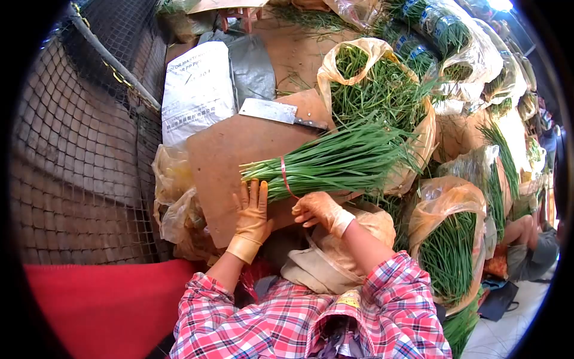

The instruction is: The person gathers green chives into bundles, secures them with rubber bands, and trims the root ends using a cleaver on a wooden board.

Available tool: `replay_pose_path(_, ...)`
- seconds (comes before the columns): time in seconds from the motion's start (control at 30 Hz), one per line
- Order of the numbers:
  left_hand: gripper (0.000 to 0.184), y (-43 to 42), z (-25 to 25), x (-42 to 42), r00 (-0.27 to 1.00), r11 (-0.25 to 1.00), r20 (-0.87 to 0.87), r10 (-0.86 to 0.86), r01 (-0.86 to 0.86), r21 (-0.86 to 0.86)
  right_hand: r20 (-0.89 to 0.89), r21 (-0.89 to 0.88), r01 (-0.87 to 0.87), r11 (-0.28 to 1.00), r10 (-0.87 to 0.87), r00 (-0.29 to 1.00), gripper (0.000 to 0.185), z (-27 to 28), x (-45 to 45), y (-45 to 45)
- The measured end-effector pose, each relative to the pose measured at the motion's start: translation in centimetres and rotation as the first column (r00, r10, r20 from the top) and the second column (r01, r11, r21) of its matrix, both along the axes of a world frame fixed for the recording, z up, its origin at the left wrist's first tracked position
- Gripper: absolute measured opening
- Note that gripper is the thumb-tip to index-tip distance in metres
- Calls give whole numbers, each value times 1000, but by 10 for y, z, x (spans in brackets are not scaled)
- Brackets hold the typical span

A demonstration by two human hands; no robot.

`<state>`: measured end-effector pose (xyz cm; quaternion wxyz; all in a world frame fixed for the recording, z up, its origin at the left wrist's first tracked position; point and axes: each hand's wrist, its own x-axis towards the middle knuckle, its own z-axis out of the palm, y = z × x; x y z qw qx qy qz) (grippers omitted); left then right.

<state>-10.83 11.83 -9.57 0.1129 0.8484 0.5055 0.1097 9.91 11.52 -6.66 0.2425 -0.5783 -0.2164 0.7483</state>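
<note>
A bundle of long green chives (335, 164) lies across a brown board (224, 155), pale stem ends to the left. Around its stems runs a thin red tie (284, 170), with one end trailing down toward me. My left hand (252, 218), in a yellowish rubber glove, is open, its outstretched fingertips against the lower side of the stems. My right hand (321, 210), gloved too, has its fingers curled in a pinch at the tie's lower end. Behind the bundle a cleaver (269, 111) rests on the board, its dark handle pointing right.
An open plastic bag (426, 134) of loose greens stands just beyond the bundle. Another bag of chives (448, 257) is at my right. A white printed sack (200, 90) lies back left, near a mesh net (78, 155). At far right sits another person (526, 239).
</note>
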Motion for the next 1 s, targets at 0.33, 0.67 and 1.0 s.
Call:
replay_pose_path(0.33, 106, 25, 100, 43, 967, 991, -216, -133, 136, 0, -140, 105, -62, 993, 76, 987, 23, -19, 8, -6)
replay_pose_path(0.67, 94, 65, 25, 75, 918, 998, -397, -1, -22, -55, 425, 577, -417, 702, 178, 888, 14, -19, -8, -21)
replay_pose_path(1.0, 68, 60, -4, 70, 969, 998, -248, 4, 14, 69, -190, 451, 178, 875, -101, 977, 16, 29, -2, 25)
